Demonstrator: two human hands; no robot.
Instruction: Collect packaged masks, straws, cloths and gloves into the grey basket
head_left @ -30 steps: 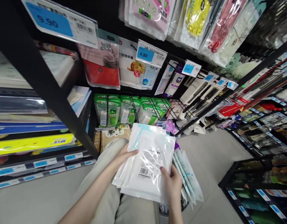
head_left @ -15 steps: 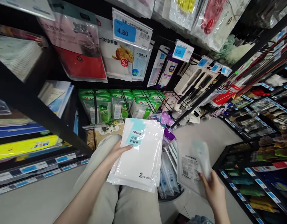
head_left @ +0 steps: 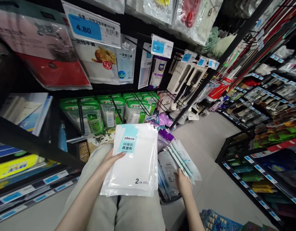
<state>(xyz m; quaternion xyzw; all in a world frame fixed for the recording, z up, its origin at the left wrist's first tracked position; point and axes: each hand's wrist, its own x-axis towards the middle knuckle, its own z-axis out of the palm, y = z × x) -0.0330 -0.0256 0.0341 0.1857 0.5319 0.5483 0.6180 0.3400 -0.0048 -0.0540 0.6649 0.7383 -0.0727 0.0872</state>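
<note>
My left hand [head_left: 115, 158] is closed on a small stack of flat white plastic packets [head_left: 140, 163], thumb on top, held above my lap. The front packet carries a pale turquoise patch with dark lettering and a large "2". Lower right, my right hand [head_left: 183, 182] reaches into a dark basket [head_left: 170, 201], its fingers curled at the edge of a clear packet [head_left: 169, 168] with a barcode label. Part of that packet and the fingertips are hidden. Pale blue-and-white packets [head_left: 185, 157] stand beside the fingers, leaning over the basket's right side.
Green-topped power strip packs [head_left: 110, 110] hang on hooks ahead. Above them hang disposable glove packs [head_left: 100, 61] and price tags [head_left: 92, 27]. A black shelf post [head_left: 42, 136] slants at left. Purple packets [head_left: 165, 136] lie behind the basket; another shelf [head_left: 256, 179] stands right.
My right hand has moved left and inward, bringing the clear labelled packet down into the basket. My left hand keeps its packets. The view has turned to the right.
</note>
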